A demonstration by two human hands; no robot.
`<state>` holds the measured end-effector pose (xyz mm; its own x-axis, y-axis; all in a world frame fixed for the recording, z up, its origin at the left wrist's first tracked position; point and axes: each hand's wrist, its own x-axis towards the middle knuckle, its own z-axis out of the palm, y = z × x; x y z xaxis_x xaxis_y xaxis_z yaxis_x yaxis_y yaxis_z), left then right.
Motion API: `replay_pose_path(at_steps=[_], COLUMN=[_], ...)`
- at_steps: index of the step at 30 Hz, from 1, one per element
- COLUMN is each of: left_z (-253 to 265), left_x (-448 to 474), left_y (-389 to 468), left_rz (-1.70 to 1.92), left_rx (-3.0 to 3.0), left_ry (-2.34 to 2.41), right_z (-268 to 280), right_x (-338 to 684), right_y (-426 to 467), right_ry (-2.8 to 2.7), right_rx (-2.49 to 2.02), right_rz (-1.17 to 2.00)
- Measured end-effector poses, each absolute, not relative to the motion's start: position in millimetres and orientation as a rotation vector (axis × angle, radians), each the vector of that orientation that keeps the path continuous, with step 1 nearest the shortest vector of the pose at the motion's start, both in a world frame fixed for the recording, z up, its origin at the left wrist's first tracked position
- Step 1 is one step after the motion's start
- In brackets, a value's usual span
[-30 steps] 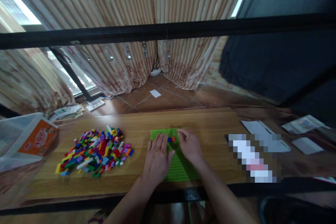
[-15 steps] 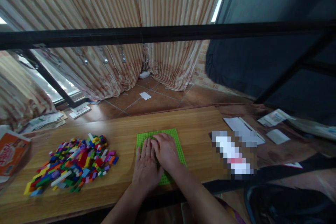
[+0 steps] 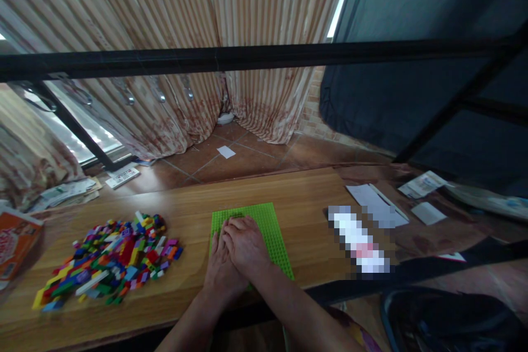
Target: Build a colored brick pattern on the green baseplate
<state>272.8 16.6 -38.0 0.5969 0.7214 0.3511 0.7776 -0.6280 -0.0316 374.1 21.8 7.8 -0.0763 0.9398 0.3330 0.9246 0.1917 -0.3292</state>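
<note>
A bright green studded baseplate point(image 3: 277, 236) lies on the wooden table, and both hands rest over its left half. My left hand point(image 3: 221, 270) lies flat with its fingers stretched toward the plate's far edge. Across its fingers lies my right hand point(image 3: 247, 246), fingers laid out over the back of the left one. I see nothing held in either hand; what is under the palms is hidden. Left of the plate spreads a heap of loose toy bricks point(image 3: 131, 256) in many colours.
On the wooden table point(image 3: 305, 192) a blurred-out object point(image 3: 358, 239) lies to the right. White papers point(image 3: 375, 203) are beyond it. An orange box point(image 3: 18, 239) stands at the far left. A black bar point(image 3: 264, 58) crosses in front of the curtains.
My right hand has slid left and now overlaps the fingers of my left hand more. More of the baseplate's right side shows. The view has shifted slightly.
</note>
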Motion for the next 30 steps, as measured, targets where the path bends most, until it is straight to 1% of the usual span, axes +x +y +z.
replay_pose_path(at_steps=[7,15,22,30], left_z=[-34,-38,-32,-17], left_x=[272,262,267,273], left_y=[15,20,14,5], left_rz=[-0.403,-0.328,-0.439,-0.383], left_rx=[-2.689,-2.705,-2.608,-2.527], left_ry=[-1.254,-1.166,-1.18,-1.404], right_z=[11,14,14,28], right_x=[376,376,377,379], right_y=[22,20,11,3], right_ry=[-1.94,-1.941,-1.89,-1.847], right_rx=[-1.671,-1.636,-1.617,-1.603], right_rz=[0.205,0.218,0.242,0.209])
